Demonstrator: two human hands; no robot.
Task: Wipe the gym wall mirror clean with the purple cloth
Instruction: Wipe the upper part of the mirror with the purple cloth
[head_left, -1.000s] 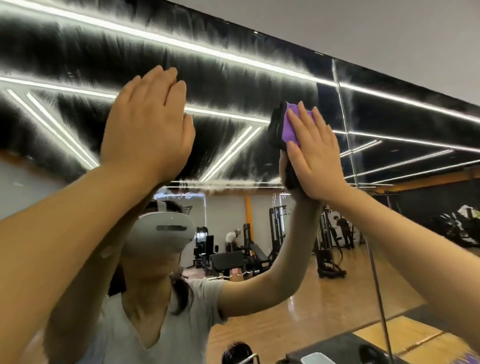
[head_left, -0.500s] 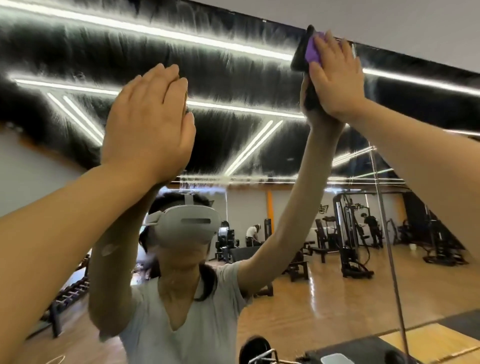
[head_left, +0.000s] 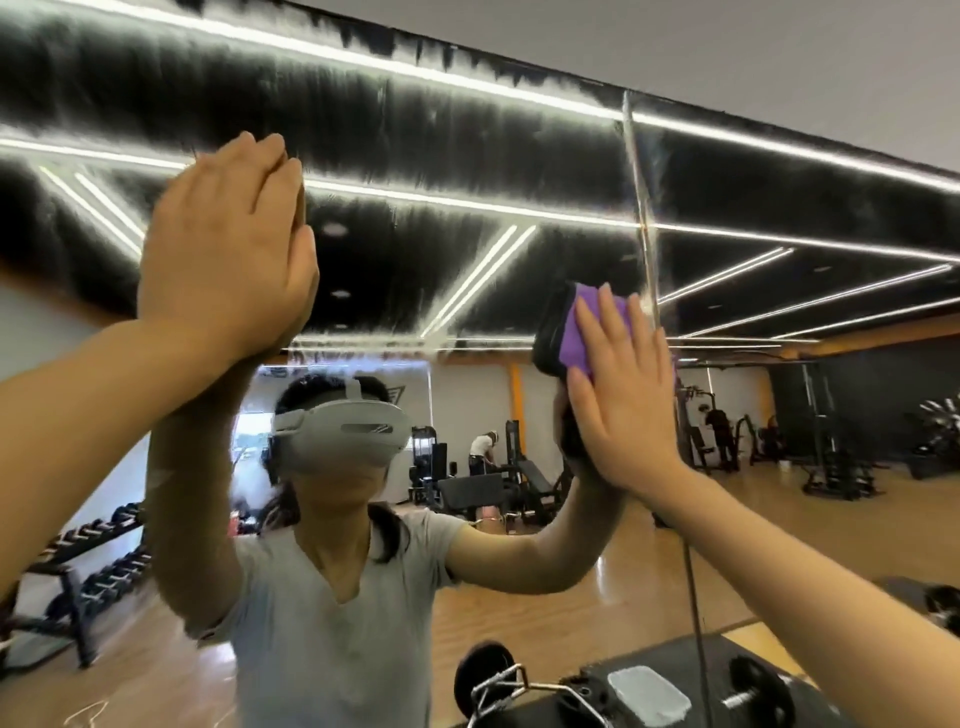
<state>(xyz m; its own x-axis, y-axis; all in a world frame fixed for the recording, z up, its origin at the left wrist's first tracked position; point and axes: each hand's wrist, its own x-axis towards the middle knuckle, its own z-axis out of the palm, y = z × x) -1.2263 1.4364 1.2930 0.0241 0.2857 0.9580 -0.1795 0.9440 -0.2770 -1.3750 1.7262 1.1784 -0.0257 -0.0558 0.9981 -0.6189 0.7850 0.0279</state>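
Note:
The gym wall mirror (head_left: 467, 171) fills the view, its upper part streaked and hazy. My right hand (head_left: 621, 395) lies flat with straight fingers on the purple cloth (head_left: 584, 338) and presses it against the glass, just left of the vertical seam (head_left: 641, 218) between two panels. My left hand (head_left: 223, 254) rests flat on the mirror at the upper left, fingers straight and together, holding nothing. The cloth's dark reflection shows at its left edge.
The mirror reflects a person in a grey shirt with a white headset, weight machines, a dumbbell rack (head_left: 78, 561) at the lower left and a wooden floor. A barbell and a dumbbell (head_left: 748, 696) lie low in front of the mirror. The grey wall (head_left: 727, 47) runs above it.
My right hand with the cloth swept from the mirror's top edge down to mid height beside the seam. My left hand stays planted on the glass.

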